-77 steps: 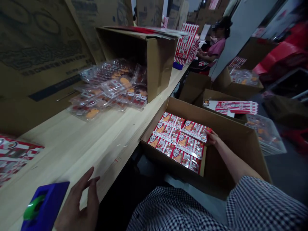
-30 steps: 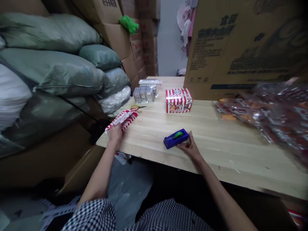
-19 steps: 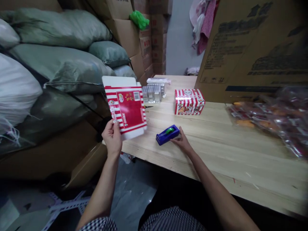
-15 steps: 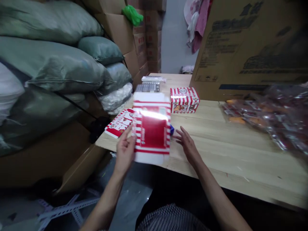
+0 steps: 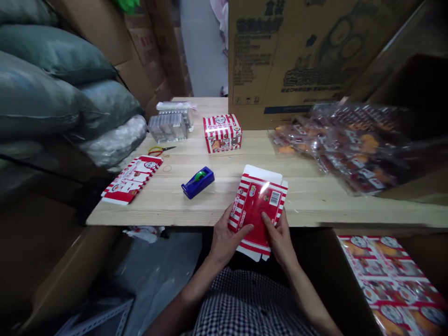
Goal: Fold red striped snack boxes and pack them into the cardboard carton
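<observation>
Both my hands hold one flat, unfolded red-and-white striped carton (image 5: 258, 208) over the near edge of the wooden table (image 5: 315, 196). My left hand (image 5: 226, 238) grips its lower left side with the thumb on the printed face. My right hand (image 5: 278, 235) grips its lower right side, thumb on top too. A blue tape dispenser (image 5: 198, 181) with a green roll lies on the table just left of the carton.
A stack of flat striped cartons (image 5: 132, 179) lies at the table's left end. Behind are a made-up striped box (image 5: 223, 133), clear plastic trays (image 5: 170, 122) and yellow scissors (image 5: 159, 150). Packets in clear wrap (image 5: 350, 140) pile up right. A box of packed cartons (image 5: 395, 284) stands below right.
My left hand lifted one flat carton from the stack and brought it in front of me. My right hand left the tape dispenser and took hold of the carton too.
</observation>
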`<state>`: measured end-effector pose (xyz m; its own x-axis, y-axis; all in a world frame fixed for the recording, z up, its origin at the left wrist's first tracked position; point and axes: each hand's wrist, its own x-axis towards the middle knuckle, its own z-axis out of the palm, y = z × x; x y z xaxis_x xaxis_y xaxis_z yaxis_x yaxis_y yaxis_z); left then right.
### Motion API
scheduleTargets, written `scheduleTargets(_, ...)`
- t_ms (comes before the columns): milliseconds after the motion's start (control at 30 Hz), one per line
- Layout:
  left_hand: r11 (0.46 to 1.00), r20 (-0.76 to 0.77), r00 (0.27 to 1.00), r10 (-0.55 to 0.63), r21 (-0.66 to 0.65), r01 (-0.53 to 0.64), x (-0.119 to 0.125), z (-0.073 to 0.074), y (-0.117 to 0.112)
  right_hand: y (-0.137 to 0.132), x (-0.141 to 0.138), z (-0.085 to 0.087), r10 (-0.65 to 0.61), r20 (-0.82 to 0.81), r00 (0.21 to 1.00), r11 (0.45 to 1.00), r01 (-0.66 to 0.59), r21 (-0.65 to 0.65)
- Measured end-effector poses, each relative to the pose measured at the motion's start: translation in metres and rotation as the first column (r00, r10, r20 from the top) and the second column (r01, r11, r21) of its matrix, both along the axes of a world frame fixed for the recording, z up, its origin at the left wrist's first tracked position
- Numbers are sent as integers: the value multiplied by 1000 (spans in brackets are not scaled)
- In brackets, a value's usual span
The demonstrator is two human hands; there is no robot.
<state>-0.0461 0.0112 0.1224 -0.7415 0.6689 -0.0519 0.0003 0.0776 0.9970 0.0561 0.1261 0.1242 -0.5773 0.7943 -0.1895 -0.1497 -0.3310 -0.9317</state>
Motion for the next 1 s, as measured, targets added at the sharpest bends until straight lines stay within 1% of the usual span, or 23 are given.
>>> scheduleTargets(100, 998, 77, 996, -46, 40, 43, 13, -2, 7, 2, 7, -3, -2, -37, 999, 999, 1, -35)
scheduleTargets(233, 990, 183, 975, -123, 86, 108, 23, -4, 12, 4, 10, -7, 5, -50, 999, 1000, -6, -22)
scheduleTargets(300, 992, 220, 969, -113, 85, 97, 24, -3, 14, 6, 12, -8, 5, -45, 999, 999, -8, -54)
scheduleTargets(367, 994, 270, 960, -76, 92, 53, 21, -3, 16, 9, 16, -7, 32, -56, 998, 991, -40, -130)
scheduleTargets(400, 994, 309, 948, -75, 102, 46, 19, -4, 16, 11, 18, -6, 53, -66, 996, 982, -64, -175)
scheduleTargets(467, 989, 398, 910, -117, 125, 72, 16, -5, 16, 18, 22, -5, 89, -85, 992, 965, -107, -241)
scheduleTargets(567, 983, 479, 860, -176, 134, 127, 15, -7, 14, 32, 28, -7, 106, -122, 987, 959, -134, -250)
scheduleTargets(667, 978, 500, 840, -209, 129, 166, 17, -8, 11, 41, 29, -14, 139, -130, 982, 954, -168, -248)
scheduleTargets(733, 975, 471, 854, -222, 131, 181, 15, -7, 11, 41, 30, -20, 129, -96, 987, 951, -151, -271)
scheduleTargets(800, 980, 413, 891, -188, 142, 140, 9, -7, 13, 36, 31, -25, 112, -76, 991, 947, -129, -294)
scheduleTargets(833, 982, 393, 905, -161, 157, 107, 6, -7, 14, 32, 32, -28, 120, -81, 990, 943, -139, -301)
scheduleTargets(900, 979, 401, 906, -134, 194, 59, -2, -10, 17, 24, 35, -34, 187, -107, 977, 929, -211, -305)
scheduleTargets(1000, 974, 453, 883, -126, 225, 24, -8, -21, 19, 13, 43, -46, 312, -142, 939, 884, -342, -318)
